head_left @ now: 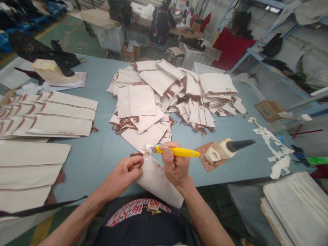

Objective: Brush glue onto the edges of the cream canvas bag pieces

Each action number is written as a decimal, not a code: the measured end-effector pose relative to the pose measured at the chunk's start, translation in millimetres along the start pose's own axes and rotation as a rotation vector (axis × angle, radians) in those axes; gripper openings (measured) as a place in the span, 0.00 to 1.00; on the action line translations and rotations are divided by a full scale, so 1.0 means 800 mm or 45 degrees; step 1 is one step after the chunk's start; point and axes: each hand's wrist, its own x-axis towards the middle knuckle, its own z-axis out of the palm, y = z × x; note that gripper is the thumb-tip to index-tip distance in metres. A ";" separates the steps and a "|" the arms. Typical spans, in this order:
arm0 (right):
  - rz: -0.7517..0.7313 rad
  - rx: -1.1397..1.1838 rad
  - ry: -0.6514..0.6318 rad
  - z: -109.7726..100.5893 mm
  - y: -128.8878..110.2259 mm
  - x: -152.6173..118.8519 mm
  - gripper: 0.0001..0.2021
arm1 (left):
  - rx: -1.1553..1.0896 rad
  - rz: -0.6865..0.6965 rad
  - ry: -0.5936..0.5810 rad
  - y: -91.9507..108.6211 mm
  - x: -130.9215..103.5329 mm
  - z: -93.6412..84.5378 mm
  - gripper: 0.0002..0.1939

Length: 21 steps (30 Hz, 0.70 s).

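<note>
A yellow-handled brush (183, 152) is held in my right hand (175, 165), its pale bristles touching the top corner of a cream cloth pouch (160, 181). My left hand (130, 171) is closed on the pouch's brown-trimmed edge, just left of the bristles. The pouch hangs over the table's front edge, against a dark apron. Behind both hands lies a loose heap of cream pouches (137, 100) with brown cords. Right of my right hand, a cream glue-stained container (216, 150) with a black handle stands on a brown board (205, 164).
Overlapping cream pouches (61, 114) lie in rows at the left of the blue-grey table (102, 147). White scraps (269, 140) and a cardboard box (270, 110) are at the right. Stacked cloth (297, 201) sits at the lower right. A person (161, 24) is in the background.
</note>
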 end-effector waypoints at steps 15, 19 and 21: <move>-0.180 -0.037 0.002 0.017 0.010 -0.006 0.16 | 0.132 0.053 -0.026 -0.010 0.003 -0.002 0.07; -0.130 -0.067 0.030 0.014 0.013 -0.011 0.13 | 0.311 0.224 0.096 -0.016 0.005 -0.009 0.09; 0.006 -0.033 0.129 0.005 0.012 -0.013 0.13 | 0.445 0.342 0.160 -0.020 0.005 -0.015 0.10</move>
